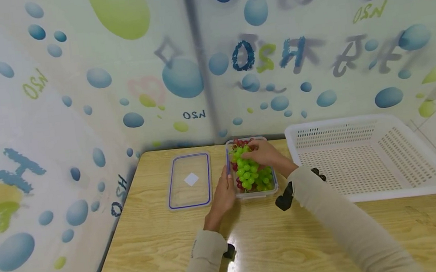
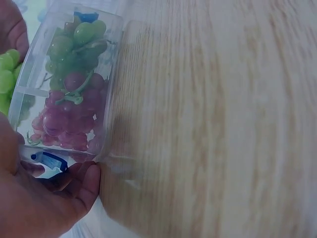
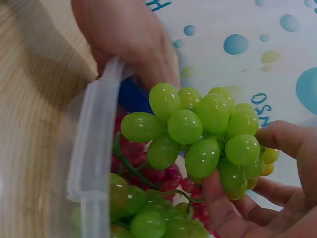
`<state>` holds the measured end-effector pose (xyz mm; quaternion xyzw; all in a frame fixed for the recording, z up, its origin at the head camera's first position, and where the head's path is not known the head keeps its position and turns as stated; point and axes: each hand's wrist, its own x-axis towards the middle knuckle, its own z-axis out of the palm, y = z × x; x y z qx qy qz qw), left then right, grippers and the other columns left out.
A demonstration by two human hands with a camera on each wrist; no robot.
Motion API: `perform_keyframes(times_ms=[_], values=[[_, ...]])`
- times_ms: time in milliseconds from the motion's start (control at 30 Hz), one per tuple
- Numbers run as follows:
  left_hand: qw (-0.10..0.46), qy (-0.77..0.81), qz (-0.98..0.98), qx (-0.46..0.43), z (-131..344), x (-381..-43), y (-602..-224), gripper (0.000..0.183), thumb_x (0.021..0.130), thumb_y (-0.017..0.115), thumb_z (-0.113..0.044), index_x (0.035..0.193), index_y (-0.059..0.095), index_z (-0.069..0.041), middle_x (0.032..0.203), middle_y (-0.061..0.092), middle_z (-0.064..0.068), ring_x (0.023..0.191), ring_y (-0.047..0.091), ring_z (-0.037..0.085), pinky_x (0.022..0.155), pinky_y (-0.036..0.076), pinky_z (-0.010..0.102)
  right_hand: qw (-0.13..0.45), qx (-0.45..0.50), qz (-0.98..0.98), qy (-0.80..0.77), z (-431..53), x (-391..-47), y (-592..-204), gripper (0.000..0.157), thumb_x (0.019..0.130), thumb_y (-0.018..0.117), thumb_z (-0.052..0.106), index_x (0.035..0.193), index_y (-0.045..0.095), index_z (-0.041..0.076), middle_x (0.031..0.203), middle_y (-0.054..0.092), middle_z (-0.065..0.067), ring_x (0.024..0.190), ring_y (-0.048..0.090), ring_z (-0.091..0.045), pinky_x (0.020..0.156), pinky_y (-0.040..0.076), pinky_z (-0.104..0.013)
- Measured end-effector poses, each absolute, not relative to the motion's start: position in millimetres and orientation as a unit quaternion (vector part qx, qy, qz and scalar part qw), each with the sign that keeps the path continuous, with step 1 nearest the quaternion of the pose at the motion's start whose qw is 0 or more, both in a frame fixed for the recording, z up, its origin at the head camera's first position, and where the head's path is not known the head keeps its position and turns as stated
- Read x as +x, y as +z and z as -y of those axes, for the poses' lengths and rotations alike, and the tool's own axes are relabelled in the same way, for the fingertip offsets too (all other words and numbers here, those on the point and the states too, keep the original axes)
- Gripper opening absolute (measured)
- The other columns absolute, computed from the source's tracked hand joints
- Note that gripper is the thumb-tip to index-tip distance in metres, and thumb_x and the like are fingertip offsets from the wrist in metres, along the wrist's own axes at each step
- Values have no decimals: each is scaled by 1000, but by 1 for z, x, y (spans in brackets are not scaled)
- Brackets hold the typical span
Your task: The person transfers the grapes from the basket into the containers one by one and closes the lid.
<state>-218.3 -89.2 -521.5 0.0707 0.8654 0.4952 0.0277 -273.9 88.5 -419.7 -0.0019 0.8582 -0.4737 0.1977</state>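
Observation:
A clear plastic food container [image 1: 254,194] stands on the table near the wall. Red grapes [image 2: 69,119] and a second green bunch [image 3: 148,223] lie inside it. My right hand [image 1: 265,152] holds a bunch of green grapes [image 3: 198,129] by its stem end, over the container's open top. From the left, my left hand [image 1: 223,191] grips the container's side wall, with the thumb at the rim and fingers against the outside. Part of the container's contents is hidden under the held bunch.
Left of the container lies a clear lid [image 1: 178,176] with a blue seal and a white label. A white perforated basket [image 1: 365,118] stands at the right, with a few dark round fruits [image 1: 319,174] partly behind my right sleeve. The patterned wall [image 1: 229,94] borders the table's back edge.

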Motion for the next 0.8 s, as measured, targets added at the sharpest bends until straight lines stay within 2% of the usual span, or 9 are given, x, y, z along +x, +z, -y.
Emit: perform_keyframes(times_ms=[200,333,500,633,800], values=[[31,507,-857,83,89,-219,-520,54,111,21,-23,158,9,-1,151,37,28,138,40,42,110,34,59,197,2,-864,-464,-83,-269,-435,65,93,67,35,147,44,5,147,46,-18,116,59,-36,67,60,-33],[25,507,-857,91,89,-219,-519,53,111,22,-21,158,10,0,156,32,26,143,33,41,114,31,57,194,-7,-869,-456,-82,-270,-440,64,93,68,31,146,45,2,146,46,-20,117,59,-37,67,60,-33],[20,510,-855,95,89,-218,-520,52,111,22,-19,158,12,-1,154,35,26,141,36,41,113,32,57,199,-26,-884,-422,-81,-270,-438,65,94,68,30,147,44,1,147,46,-22,121,57,-38,69,60,-33],[24,502,-860,87,90,-218,-522,52,111,22,-18,158,12,0,155,32,27,143,32,42,114,29,58,206,-35,-888,-410,-82,-269,-434,66,95,67,30,148,42,1,148,45,-22,122,57,-37,70,60,-33],[27,504,-859,84,90,-219,-522,52,111,22,-18,158,11,0,155,32,29,143,32,43,113,30,59,211,-46,-888,-406,-86,-269,-427,61,97,63,29,148,43,2,149,44,-23,123,57,-39,71,60,-34]])
